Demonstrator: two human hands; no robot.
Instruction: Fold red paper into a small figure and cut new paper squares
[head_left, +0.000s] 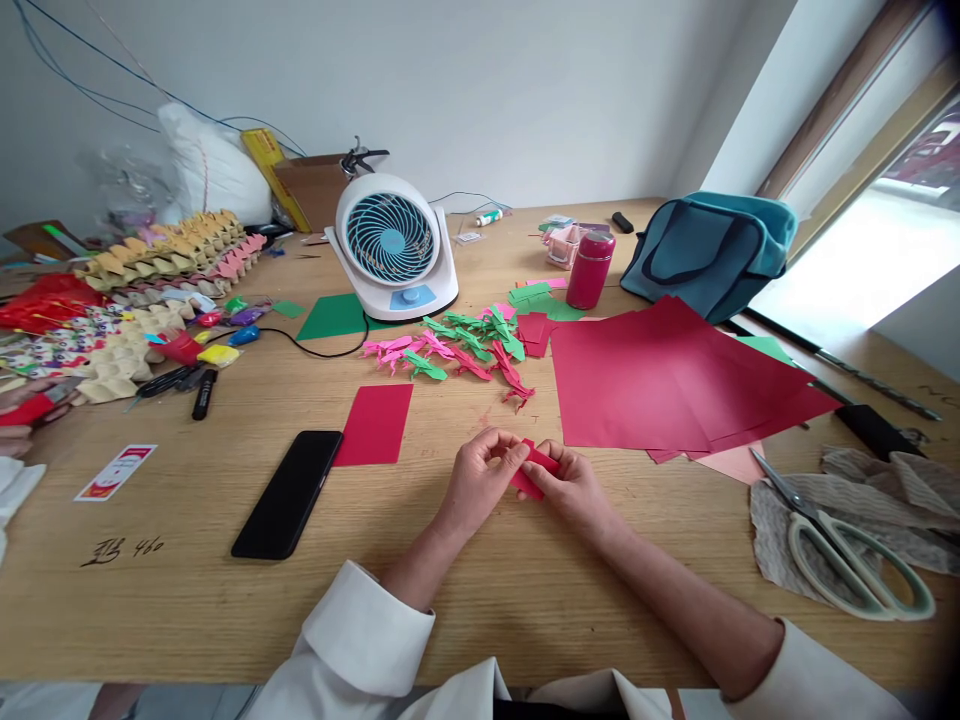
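Observation:
Between my two hands is a small folded piece of red paper [531, 482], held just above the wooden table. My left hand [484, 475] pinches its left side between thumb and fingers. On the right side, my right hand [574, 490] grips it the same way, with the thumb laid along the fold. Just beyond my hands lies a heap of folded paper figures [469, 345] in green, pink and red. A flat red paper rectangle [375, 425] rests to the left, touching a black phone [289, 495].
Large red sheets [637, 385] spread to the right, near scissors [840, 545] on a crumpled cloth [772, 530]. Behind stand a fan [394, 245], a red flask [591, 270] and a blue bag [697, 250]. Egg cartons [161, 260] line the left, where another person's hand [19, 420] shows.

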